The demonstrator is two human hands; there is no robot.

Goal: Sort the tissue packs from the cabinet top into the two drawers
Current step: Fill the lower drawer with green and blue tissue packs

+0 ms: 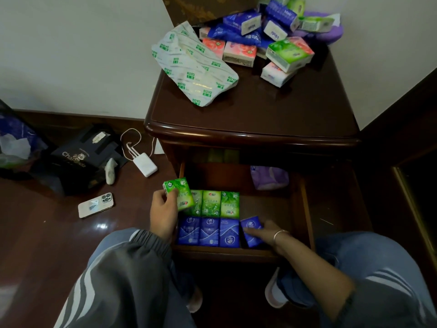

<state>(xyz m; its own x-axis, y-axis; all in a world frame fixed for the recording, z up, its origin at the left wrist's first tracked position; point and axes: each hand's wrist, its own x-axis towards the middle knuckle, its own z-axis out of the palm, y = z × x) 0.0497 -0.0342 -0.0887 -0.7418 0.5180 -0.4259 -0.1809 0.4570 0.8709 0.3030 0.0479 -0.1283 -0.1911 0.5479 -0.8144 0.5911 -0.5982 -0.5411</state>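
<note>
A dark wooden cabinet (250,114) has its lower drawer (227,253) pulled open. Inside stand a back row of green tissue packs (216,203) and a front row of blue tissue packs (208,232). My left hand (163,214) grips a green pack (179,194) above the drawer's left end, beside the green row. My right hand (264,232) holds a blue pack (251,229) at the right end of the blue row. A heap of blue, pink and green packs (267,36) lies on the cabinet top at the back. The upper drawer is only slightly open, showing green packs dimly.
A large white ROYO tissue bag (191,65) lies on the cabinet top's left. A purple pack (269,177) sits in the drawer's back right. On the floor at left lie a phone (95,205), a white power bank with cable (145,165) and a black bag (78,159). My knees flank the drawer.
</note>
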